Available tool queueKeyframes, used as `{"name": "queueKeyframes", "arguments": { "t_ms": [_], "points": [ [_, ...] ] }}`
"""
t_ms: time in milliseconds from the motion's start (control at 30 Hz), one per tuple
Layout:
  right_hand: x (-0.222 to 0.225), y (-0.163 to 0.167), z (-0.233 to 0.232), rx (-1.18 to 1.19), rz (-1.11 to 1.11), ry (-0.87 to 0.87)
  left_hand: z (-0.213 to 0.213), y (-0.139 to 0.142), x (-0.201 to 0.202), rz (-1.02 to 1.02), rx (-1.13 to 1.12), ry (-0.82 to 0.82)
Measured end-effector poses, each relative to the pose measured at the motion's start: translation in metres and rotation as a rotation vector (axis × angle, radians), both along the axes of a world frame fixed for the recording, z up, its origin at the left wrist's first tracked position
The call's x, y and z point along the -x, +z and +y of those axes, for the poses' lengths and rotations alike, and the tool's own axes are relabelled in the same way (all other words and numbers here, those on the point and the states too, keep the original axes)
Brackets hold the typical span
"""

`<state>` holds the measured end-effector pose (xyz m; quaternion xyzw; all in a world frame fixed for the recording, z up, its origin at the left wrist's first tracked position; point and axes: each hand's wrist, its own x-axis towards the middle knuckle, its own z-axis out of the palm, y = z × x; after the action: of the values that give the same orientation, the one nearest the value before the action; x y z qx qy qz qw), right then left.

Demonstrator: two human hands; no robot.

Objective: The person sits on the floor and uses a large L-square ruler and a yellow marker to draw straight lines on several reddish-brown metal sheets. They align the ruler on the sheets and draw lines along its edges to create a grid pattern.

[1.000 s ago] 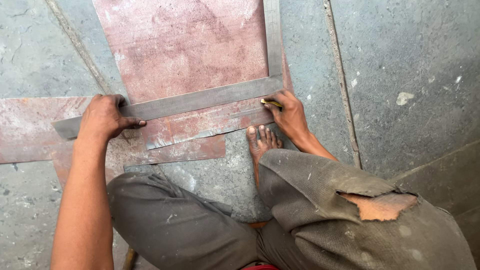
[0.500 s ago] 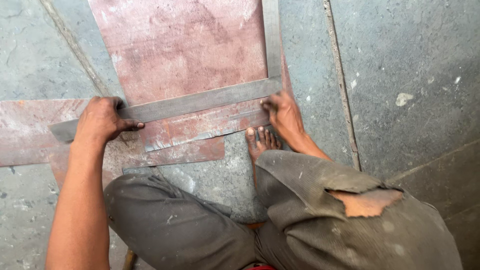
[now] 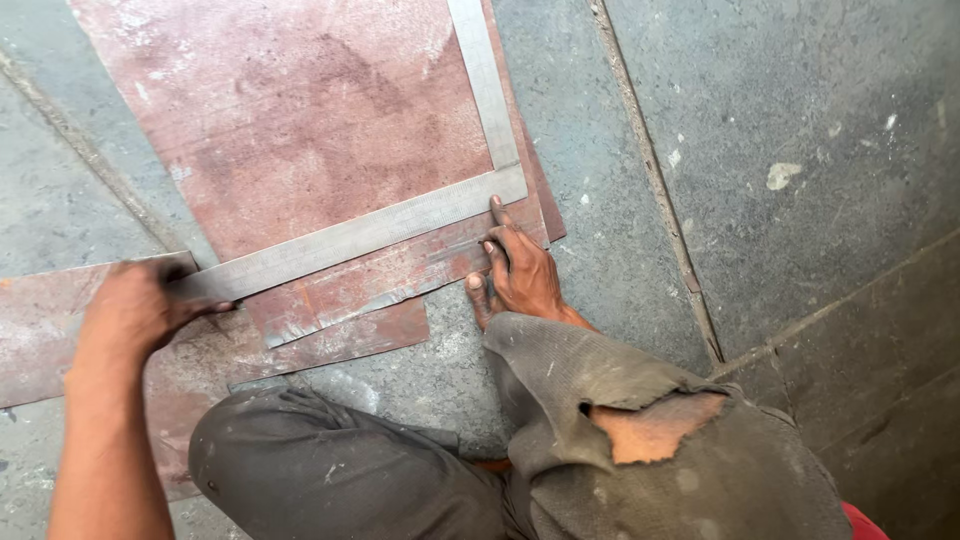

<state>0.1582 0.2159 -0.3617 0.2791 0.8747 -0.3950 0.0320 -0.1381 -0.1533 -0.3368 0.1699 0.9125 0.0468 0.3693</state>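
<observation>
Steel L-shaped framing square (image 3: 380, 230) lies flat on the big rust-red metal sheet (image 3: 290, 120), long arm running from the left hand (image 3: 135, 310) to the corner by the right hand (image 3: 520, 270). Left hand is closed over the long arm's end, pinning it down. Right hand, fingers spread flat w/ fingertips by the corner; a sec ago it pinched a small marker there, now none visible, so the line looks marked. Under the grips: narrower rusty strips (image 3: 340, 300), a bare foot (image 3: 480, 295) touching the right hand, grey stone floor (image 3: 800, 120). Torn grey trouser knee (image 3: 640, 430) crowds the near edge.
</observation>
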Motion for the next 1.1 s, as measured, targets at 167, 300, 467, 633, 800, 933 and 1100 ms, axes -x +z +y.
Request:
{"name": "queueKeyframes", "arguments": {
  "t_ms": [167, 300, 467, 633, 800, 933, 1100],
  "points": [
    [-0.003, -0.003, 0.003, -0.031, 0.110, 0.055, -0.016, -0.007, 0.001, 0.076, 0.014, -0.055],
    [-0.005, -0.011, 0.004, 0.058, 0.058, 0.011, -0.014, -0.009, 0.003, 0.060, -0.008, -0.036],
    [-0.023, -0.011, 0.018, -0.129, 0.278, 0.061, -0.013, -0.009, 0.001, 0.061, -0.039, -0.077],
    [-0.040, 0.006, 0.037, -0.197, 0.198, 0.136, -0.019, -0.027, 0.007, 0.097, -0.149, -0.152],
    [0.010, 0.025, 0.021, -0.179, 0.241, 0.177, -0.017, -0.038, 0.009, 0.073, -0.157, -0.078],
    [0.085, 0.022, -0.031, 0.053, 0.278, 0.518, -0.006, -0.034, 0.004, 0.163, -0.152, -0.030],
    [0.148, 0.004, -0.109, 0.095, 0.212, 0.782, 0.003, -0.030, 0.000, 0.200, -0.210, 0.032]
  ]
}}
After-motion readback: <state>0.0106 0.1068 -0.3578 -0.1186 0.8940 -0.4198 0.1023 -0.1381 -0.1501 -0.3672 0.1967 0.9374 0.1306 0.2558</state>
